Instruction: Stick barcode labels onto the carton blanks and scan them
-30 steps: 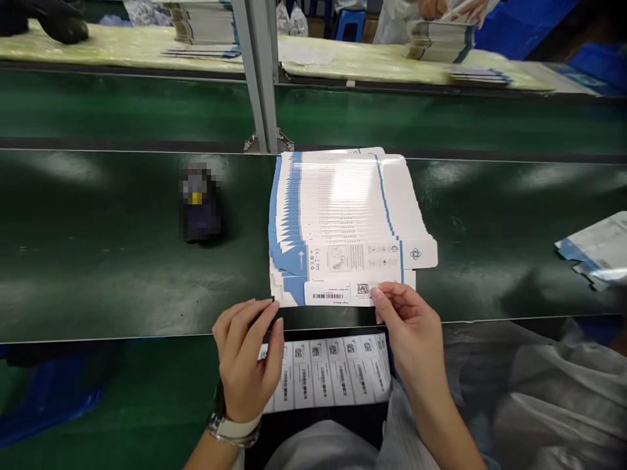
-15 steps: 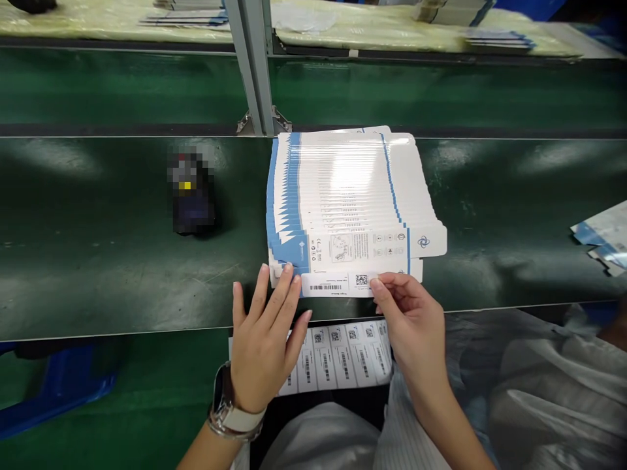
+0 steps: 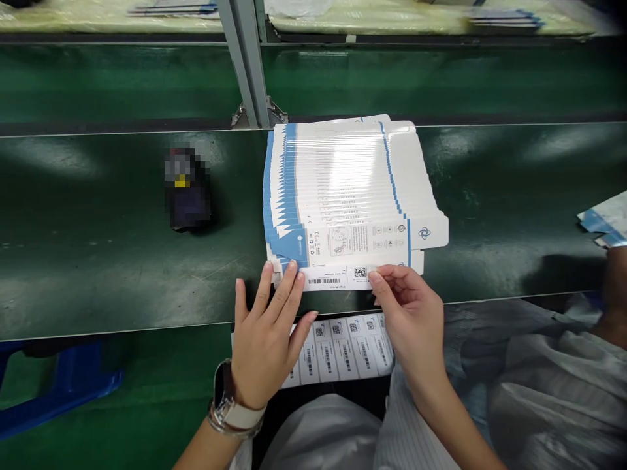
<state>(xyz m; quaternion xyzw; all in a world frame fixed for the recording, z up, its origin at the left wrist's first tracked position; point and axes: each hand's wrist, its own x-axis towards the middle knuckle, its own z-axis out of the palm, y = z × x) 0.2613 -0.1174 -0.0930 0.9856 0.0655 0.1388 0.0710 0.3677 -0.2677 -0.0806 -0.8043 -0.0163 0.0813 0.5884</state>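
Observation:
Several flat white-and-blue cartons [image 3: 353,189] lie fanned in an overlapping stack on the green bench. A white label [image 3: 333,279] with a barcode and a square code lies along the front edge of the nearest carton. Its right end is pinched between the thumb and fingers of my right hand [image 3: 409,307]. My left hand [image 3: 269,333] has its fingers spread, with the fingertips resting at the label's left end and the carton's corner. Below the bench edge, a sheet of labels [image 3: 337,352] printed with similar codes lies over my lap, partly behind my hands.
A dark, pixelated object [image 3: 189,189] sits on the bench left of the cartons. A metal post [image 3: 247,65] rises at the bench's back edge. More cartons [image 3: 607,219] lie at the far right, beside another person's arm [image 3: 614,294]. A blue stool [image 3: 63,385] stands lower left.
The view has shifted slightly. Both hands keep their places at the label's ends, and the label stays along the carton's front edge. At the right, the other person's arm has come further into view.

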